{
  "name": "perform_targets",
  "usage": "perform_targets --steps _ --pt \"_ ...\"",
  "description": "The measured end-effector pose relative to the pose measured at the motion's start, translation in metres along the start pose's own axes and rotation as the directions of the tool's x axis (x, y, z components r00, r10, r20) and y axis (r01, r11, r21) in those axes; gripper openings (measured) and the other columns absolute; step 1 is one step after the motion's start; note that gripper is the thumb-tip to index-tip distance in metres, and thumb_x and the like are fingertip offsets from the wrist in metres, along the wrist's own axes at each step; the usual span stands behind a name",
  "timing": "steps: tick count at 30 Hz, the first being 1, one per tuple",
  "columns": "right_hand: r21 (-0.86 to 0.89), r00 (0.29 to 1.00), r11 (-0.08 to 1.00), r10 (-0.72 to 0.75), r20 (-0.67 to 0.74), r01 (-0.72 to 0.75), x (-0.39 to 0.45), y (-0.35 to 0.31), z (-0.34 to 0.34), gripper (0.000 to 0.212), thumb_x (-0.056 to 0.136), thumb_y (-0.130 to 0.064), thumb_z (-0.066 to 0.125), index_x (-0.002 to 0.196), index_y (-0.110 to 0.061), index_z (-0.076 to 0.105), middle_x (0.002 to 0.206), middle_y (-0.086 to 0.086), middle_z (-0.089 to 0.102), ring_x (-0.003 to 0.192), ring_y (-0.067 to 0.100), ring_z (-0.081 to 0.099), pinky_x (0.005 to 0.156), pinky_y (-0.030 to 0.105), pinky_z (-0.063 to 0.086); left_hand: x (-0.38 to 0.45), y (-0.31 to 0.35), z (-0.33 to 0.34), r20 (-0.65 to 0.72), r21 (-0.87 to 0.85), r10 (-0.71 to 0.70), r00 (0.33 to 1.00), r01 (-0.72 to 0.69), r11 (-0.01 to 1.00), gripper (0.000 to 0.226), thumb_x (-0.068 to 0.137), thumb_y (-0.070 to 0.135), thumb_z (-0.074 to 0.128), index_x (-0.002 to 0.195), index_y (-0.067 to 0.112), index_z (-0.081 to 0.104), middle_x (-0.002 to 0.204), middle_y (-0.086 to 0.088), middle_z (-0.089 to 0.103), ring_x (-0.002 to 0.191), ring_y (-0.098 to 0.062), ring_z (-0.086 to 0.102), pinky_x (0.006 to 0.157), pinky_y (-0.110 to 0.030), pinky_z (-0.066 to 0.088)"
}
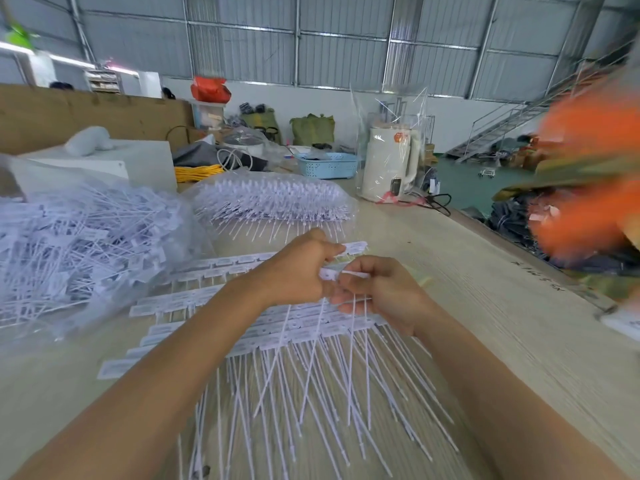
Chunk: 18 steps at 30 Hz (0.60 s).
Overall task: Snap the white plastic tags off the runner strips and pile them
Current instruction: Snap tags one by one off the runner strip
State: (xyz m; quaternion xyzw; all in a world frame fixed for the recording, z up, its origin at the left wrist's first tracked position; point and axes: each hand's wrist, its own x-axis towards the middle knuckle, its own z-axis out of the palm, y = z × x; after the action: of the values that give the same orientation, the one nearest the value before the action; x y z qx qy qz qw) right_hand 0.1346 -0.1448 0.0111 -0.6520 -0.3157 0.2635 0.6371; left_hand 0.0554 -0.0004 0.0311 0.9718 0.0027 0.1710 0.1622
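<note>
Two hands, left hand and right hand, pinching one runner strip, long tag tails pointing toward the person.

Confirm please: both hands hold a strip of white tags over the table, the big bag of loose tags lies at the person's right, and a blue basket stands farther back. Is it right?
One detail is wrong. The head view shows the bag of loose tags at the person's left, not right. The rest holds: the left hand and right hand hold a strip of white tags over the table, and the blue basket stands farther back.
</note>
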Motion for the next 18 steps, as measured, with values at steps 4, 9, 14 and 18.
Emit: perform_targets --steps 4,9,14,18 --pt "-0.025 0.99 0.993 -0.117 -0.083 0.115 0.0017 0.0018 -0.0017 0.013 0.086 0.001 0.062 0.074 -0.002 0.063 0.055 0.007 0.059 0.048 0.014 0.056 0.05 0.023 0.049 -0.004 -0.0012 -0.0048 0.014 -0.037 -0.039 0.999 0.039 0.999 0.048 0.077 0.041 0.074 0.114 0.013 0.066 0.103 -0.004 0.054 0.095 -0.018 0.055 0.081 -0.024 0.042" --pt "0.029 0.978 0.986 -0.162 -0.128 0.167 0.0071 0.0043 -0.0067 0.008 0.088 0.0 0.06 0.083 -0.002 0.064 0.059 0.01 0.054 0.047 0.014 0.049 0.047 0.022 0.044 -0.0019 -0.0048 -0.0086 0.004 -0.167 -0.21 0.978 0.208 0.964 0.02 0.082 0.034 0.071 0.084 0.015 0.073 0.081 -0.002 0.068 0.077 -0.017 0.062 0.074 -0.031 0.049" --pt "-0.089 0.988 0.985 -0.15 -0.036 0.147 0.0075 0.0089 -0.0071 0.013 0.091 -0.004 0.058 0.087 0.007 0.065 0.058 0.009 0.055 0.052 0.016 0.052 0.049 0.022 0.045 -0.0037 -0.0057 -0.0101 0.092 -0.455 -0.23 0.969 0.246 0.856 0.015 0.084 0.021 0.07 0.073 0.011 0.069 0.064 0.003 0.068 0.06 -0.007 0.061 0.073 -0.026 0.051" --pt "-0.134 0.983 0.974 -0.183 -0.007 0.181 0.004 0.0074 -0.0052 0.012 0.089 -0.002 0.06 0.077 -0.001 0.063 0.059 0.008 0.053 0.051 0.012 0.055 0.052 0.022 0.051 -0.0029 -0.0088 -0.0083 0.129 -0.453 -0.307 0.943 0.331 0.828 0.022 0.085 0.025 0.068 0.07 0.01 0.072 0.059 0.004 0.067 0.056 -0.006 0.055 0.061 -0.02 0.043"
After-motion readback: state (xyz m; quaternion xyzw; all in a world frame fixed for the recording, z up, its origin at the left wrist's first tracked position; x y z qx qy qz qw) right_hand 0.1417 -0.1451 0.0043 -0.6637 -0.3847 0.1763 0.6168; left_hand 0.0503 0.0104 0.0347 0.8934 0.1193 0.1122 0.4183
